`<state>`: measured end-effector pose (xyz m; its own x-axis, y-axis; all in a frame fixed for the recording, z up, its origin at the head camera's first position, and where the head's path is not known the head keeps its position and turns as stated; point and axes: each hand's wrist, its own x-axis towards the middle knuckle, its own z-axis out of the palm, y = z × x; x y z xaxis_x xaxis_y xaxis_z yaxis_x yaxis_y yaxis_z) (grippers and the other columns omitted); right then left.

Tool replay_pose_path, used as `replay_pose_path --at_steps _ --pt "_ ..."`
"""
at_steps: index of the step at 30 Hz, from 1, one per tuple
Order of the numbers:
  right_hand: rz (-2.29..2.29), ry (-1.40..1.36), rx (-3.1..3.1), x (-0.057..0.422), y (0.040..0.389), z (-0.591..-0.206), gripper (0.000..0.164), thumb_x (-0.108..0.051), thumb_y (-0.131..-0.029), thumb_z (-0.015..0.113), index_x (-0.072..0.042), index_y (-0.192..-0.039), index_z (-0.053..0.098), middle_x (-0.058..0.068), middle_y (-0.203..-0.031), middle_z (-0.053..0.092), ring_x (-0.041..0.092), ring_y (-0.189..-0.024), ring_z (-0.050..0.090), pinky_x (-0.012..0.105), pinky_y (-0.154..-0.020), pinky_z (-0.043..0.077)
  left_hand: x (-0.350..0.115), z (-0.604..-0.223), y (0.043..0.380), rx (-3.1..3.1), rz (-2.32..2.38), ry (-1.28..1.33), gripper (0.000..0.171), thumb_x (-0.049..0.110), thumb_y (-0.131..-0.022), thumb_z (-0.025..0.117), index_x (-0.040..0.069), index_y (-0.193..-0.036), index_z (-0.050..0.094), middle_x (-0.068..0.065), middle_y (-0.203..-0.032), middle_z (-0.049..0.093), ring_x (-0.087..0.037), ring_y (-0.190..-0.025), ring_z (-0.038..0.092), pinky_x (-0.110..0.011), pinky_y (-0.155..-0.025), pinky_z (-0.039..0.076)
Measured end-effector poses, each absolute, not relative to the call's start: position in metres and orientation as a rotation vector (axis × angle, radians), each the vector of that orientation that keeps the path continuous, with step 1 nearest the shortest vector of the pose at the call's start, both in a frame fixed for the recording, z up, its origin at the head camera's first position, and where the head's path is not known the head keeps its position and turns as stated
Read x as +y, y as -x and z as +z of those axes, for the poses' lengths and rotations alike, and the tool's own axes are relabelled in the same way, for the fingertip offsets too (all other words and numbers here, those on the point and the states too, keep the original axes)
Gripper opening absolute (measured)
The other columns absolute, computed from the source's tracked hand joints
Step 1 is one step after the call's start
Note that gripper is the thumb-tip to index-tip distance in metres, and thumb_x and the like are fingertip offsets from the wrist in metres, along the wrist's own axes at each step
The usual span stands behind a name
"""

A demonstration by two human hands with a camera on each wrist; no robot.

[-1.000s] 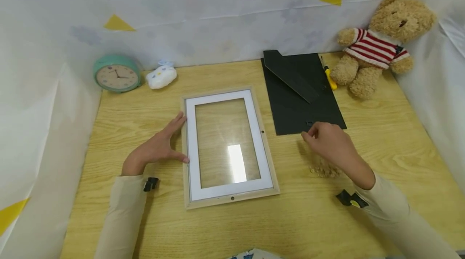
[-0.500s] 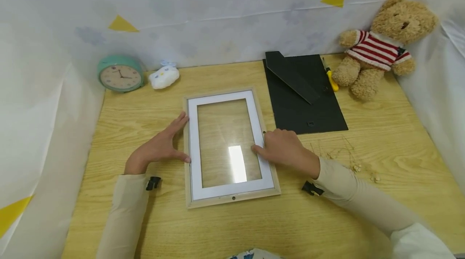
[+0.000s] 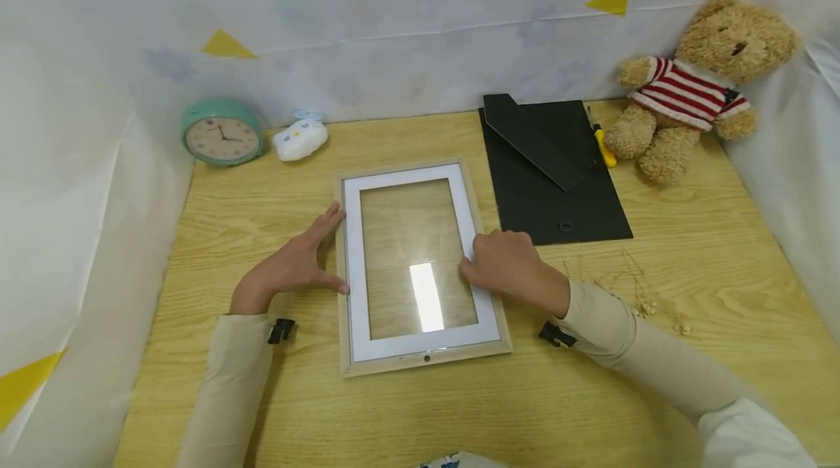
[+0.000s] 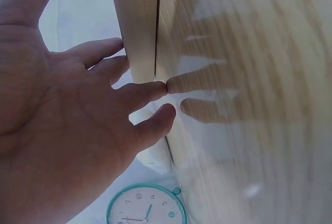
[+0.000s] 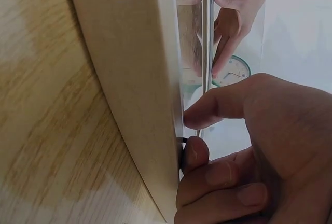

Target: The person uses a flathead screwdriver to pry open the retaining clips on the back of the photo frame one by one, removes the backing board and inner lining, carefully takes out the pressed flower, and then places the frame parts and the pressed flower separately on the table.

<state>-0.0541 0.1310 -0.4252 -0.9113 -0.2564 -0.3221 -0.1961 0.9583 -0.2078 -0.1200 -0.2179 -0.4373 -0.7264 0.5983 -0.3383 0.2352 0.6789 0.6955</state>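
Note:
A light wooden picture frame (image 3: 394,367) with a white mat (image 3: 387,348) lies in the middle of the table, a clear pane over it showing a bright reflection. Spread along its left edge is my left hand (image 3: 292,264), thumb and fingertips touching the rim. In the left wrist view those fingers are mirrored in the pane. My right hand (image 3: 512,267) grips at the right edge, thumb over the mat and the other fingers curled. The right wrist view shows thumb and index fingertip close together at the rim, by a small dark piece (image 5: 182,151) partly hidden.
A black backing board (image 3: 558,213) with a stand lies behind right, near a yellow-handled tool (image 3: 605,147). Dried flower stems (image 3: 646,307) lie right, close to the sleeve. A teddy bear (image 3: 685,100), a green clock (image 3: 223,136) and a white plush (image 3: 300,138) stand at the back.
My right hand has come left from above the dried flowers to the frame's right edge and now grips there. My left hand keeps its place on the frame.

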Motion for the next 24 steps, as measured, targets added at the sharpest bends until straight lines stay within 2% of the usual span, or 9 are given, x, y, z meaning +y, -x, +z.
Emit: replay_pose_path --at_steps 4,8,10,12,14,16,18,21,24 --pt "-0.255 0.31 2.749 0.13 0.056 -0.426 0.044 -0.033 -0.092 0.05 -0.017 -0.052 0.041 -0.003 -0.051 0.032 0.015 -0.045 0.035 0.031 -0.041 0.023 -0.217 -0.437 0.118 2.343 0.887 -0.641 0.129 0.038 -0.067 0.094 0.014 -0.162 0.01 -0.002 -0.168 -0.004 -0.03 -0.153 -0.001 -0.057 -0.119 0.015" --pt "-0.273 0.261 2.741 0.131 0.057 -0.425 0.043 -0.033 -0.091 0.05 -0.017 -0.052 0.039 -0.003 -0.053 0.031 0.015 -0.046 0.033 0.031 -0.042 0.022 -0.214 -0.436 0.112 2.369 0.918 -0.595 0.116 0.042 -0.076 0.087 0.01 -0.161 0.016 -0.005 -0.168 -0.002 -0.032 -0.153 0.003 -0.056 -0.119 0.015" --pt "-0.284 0.239 2.737 0.131 0.057 -0.425 0.043 -0.033 -0.09 0.049 -0.017 -0.052 0.039 -0.003 -0.053 0.033 0.015 -0.047 0.034 0.032 -0.042 0.023 -0.212 -0.434 0.107 2.411 0.914 -0.554 0.105 0.045 -0.082 0.081 0.006 -0.16 0.022 -0.011 -0.168 0.005 -0.035 -0.152 0.008 -0.056 -0.119 0.017" --pt "-0.292 0.231 2.735 0.132 0.057 -0.425 0.043 -0.033 -0.09 0.049 -0.017 -0.052 0.039 -0.002 -0.054 0.033 0.016 -0.047 0.035 0.032 -0.042 0.024 -0.208 -0.43 0.103 2.453 0.934 -0.505 0.091 0.044 -0.088 0.076 0.0 -0.155 0.032 -0.018 -0.164 0.019 -0.039 -0.149 0.019 -0.057 -0.117 0.022" --pt "-0.297 0.228 2.733 0.132 0.057 -0.425 0.042 -0.033 -0.09 0.049 -0.017 -0.052 0.039 -0.002 -0.054 0.034 0.016 -0.047 0.036 0.032 -0.041 0.025 -0.205 -0.427 0.097 2.486 0.972 -0.446 0.076 0.042 -0.092 0.072 -0.003 -0.147 0.044 -0.024 -0.153 0.036 -0.041 -0.141 0.036 -0.057 -0.112 0.032" --pt "-0.299 0.224 2.729 0.133 0.057 -0.425 0.042 -0.034 -0.089 0.05 -0.017 -0.052 0.04 -0.002 -0.054 0.035 0.016 -0.048 0.037 0.032 -0.041 0.026 -0.202 -0.426 0.093 2.49 1.041 -0.391 0.058 0.038 -0.096 0.069 -0.003 -0.135 0.057 -0.022 -0.137 0.052 -0.038 -0.126 0.051 -0.052 -0.101 0.045" --pt "-0.301 0.222 2.726 0.133 0.056 -0.425 0.042 -0.034 -0.089 0.05 -0.017 -0.052 0.04 -0.002 -0.053 0.034 0.016 -0.048 0.036 0.032 -0.042 0.026 -0.199 -0.425 0.088 2.468 1.111 -0.334 0.045 0.034 -0.097 0.067 -0.002 -0.124 0.064 -0.018 -0.121 0.061 -0.031 -0.109 0.06 -0.044 -0.087 0.052" --pt "-0.306 0.226 2.727 0.134 0.056 -0.425 0.043 -0.034 -0.089 0.05 -0.017 -0.052 0.04 -0.003 -0.053 0.033 0.015 -0.047 0.035 0.031 -0.041 0.024 -0.196 -0.425 0.081 2.366 1.226 -0.261 0.035 0.028 -0.099 0.065 -0.003 -0.114 0.067 -0.013 -0.102 0.069 -0.024 -0.091 0.066 -0.036 -0.074 0.055" --pt "-0.303 0.228 2.725 0.135 0.055 -0.425 0.044 -0.035 -0.092 0.05 -0.016 -0.053 0.041 -0.002 -0.053 0.033 0.016 -0.046 0.036 0.031 -0.041 0.024 -0.193 -0.424 0.075 2.234 1.358 -0.204 0.031 0.019 -0.099 0.064 -0.009 -0.114 0.063 -0.015 -0.091 0.071 -0.02 -0.08 0.067 -0.036 -0.072 0.057"
